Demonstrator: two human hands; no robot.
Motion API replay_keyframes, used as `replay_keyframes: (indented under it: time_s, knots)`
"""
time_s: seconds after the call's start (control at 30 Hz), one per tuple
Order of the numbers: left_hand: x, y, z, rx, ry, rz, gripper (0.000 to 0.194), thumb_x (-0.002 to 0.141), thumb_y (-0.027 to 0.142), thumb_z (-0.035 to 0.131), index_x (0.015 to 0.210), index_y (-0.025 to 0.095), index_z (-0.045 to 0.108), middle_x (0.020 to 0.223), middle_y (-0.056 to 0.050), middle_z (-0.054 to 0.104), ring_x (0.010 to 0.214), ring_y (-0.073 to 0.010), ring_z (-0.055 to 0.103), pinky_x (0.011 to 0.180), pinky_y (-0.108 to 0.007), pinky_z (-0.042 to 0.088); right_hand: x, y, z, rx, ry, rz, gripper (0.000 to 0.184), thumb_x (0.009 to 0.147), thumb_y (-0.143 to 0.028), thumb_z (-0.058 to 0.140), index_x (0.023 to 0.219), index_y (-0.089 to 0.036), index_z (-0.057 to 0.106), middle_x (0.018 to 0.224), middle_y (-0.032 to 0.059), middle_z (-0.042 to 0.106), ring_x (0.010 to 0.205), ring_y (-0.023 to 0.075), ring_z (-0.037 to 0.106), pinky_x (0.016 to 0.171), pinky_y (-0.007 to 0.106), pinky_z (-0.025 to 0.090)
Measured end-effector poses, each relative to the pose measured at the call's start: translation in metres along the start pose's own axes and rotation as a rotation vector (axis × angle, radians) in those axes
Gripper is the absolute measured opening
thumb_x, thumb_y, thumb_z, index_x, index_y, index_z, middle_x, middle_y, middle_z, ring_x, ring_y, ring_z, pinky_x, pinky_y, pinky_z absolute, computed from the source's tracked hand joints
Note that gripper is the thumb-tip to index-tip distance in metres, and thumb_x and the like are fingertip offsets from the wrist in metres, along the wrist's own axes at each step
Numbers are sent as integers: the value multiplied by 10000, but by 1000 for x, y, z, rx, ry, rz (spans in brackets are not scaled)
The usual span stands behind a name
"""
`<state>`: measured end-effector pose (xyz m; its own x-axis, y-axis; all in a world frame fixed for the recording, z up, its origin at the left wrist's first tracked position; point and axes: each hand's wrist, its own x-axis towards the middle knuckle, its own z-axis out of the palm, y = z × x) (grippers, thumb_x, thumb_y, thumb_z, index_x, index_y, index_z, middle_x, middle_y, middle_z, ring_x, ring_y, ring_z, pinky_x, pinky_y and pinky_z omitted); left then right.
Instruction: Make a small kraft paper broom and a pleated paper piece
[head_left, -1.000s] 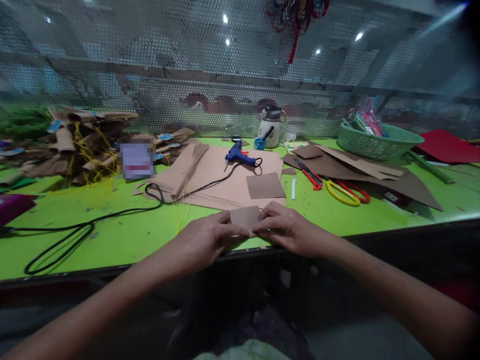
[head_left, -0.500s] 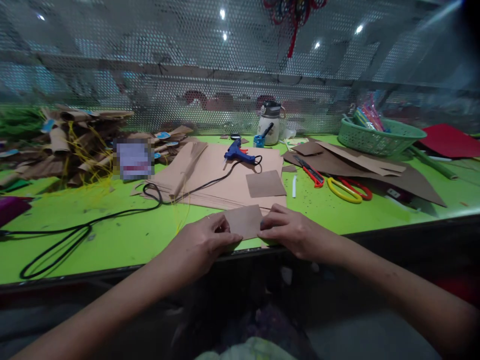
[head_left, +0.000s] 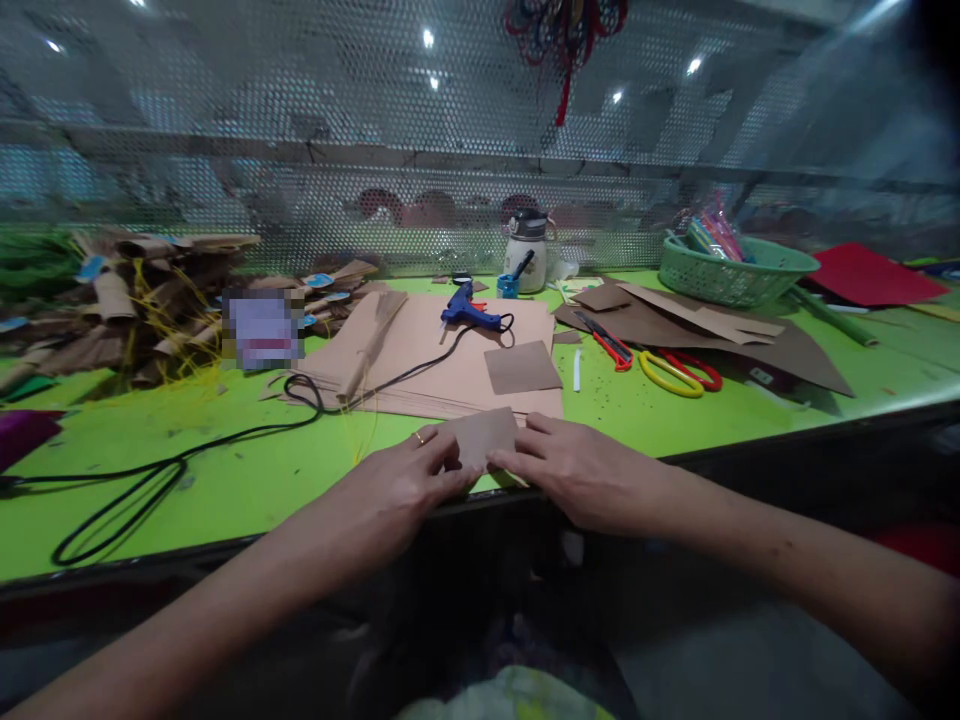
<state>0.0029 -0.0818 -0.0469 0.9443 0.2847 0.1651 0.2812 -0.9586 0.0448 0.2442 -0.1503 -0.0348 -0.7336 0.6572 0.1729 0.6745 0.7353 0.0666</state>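
A small brown paper piece (head_left: 485, 436) lies at the near edge of the green table (head_left: 225, 470), and both my hands pinch it. My left hand (head_left: 397, 482) grips its left side, fingers curled, a ring showing on one finger. My right hand (head_left: 574, 466) holds its right and lower edge with fingers pressed together. Just behind it a stack of tan paper sheets (head_left: 450, 350) carries a darker brown square (head_left: 522, 367) and a blue glue gun (head_left: 469, 312), whose black cord (head_left: 180, 460) loops away to the left.
Red-handled cutters (head_left: 606, 344) and yellow-and-red scissors (head_left: 679, 372) lie right of the sheets. Brown card offcuts (head_left: 712, 330) and a green basket (head_left: 735, 270) sit at the back right, a white bottle (head_left: 525, 262) at the back, rolled paper pieces (head_left: 135, 300) at the left. Perforated mesh (head_left: 375, 150) walls the far side.
My hands have drawn closer together on the paper piece, my right fingers sliding left along its lower edge. The view has shifted slightly right.
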Motion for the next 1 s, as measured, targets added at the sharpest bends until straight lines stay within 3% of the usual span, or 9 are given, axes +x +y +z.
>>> replay_keyframes:
  time_s: [0.13,0.37,0.53,0.77,0.9,1.0]
  knots:
    - [0,1,-4,-10,-10,23,435,841,145,529,1257,269,522,1005,-89,532,873,-206,501,722,-314,455,3,-8,11,-93,13,9,307,842,-108,482,1139,-99,558,920,135,581,892,263,483,760,417,442]
    - [-7,3,-6,-10,-57,11,483,820,101,524,1279,246,492,1047,-96,520,919,-221,493,771,-351,456,-21,-9,20,-122,-12,63,458,805,-66,462,1262,-74,486,1134,181,561,1062,287,470,850,435,472]
    - [-18,2,-7,-57,-34,8,467,803,67,526,1249,208,512,1086,-98,536,945,-206,505,839,-352,454,-31,-11,22,-57,40,87,536,758,-21,441,1293,5,458,1236,226,529,1194,289,410,992,454,418]
    - [-29,4,-6,-126,-17,-3,533,791,12,491,1289,201,478,1195,-117,516,1077,-222,475,916,-385,445,-41,-19,36,93,118,226,680,696,78,408,1365,-42,378,1327,211,436,1271,274,316,1043,484,366]
    - [-27,6,-13,-137,-17,-12,505,756,25,548,1235,181,524,1153,-113,537,1034,-214,509,889,-349,456,-39,-19,33,112,145,282,639,700,95,403,1312,-82,447,1267,190,454,1203,249,369,994,456,403]
    - [-18,6,-17,-114,29,3,297,791,22,504,1013,173,630,1019,-86,592,883,-170,562,794,-278,468,-26,-15,18,68,63,247,432,740,32,463,1133,-102,580,1117,150,539,1061,243,453,892,408,456]
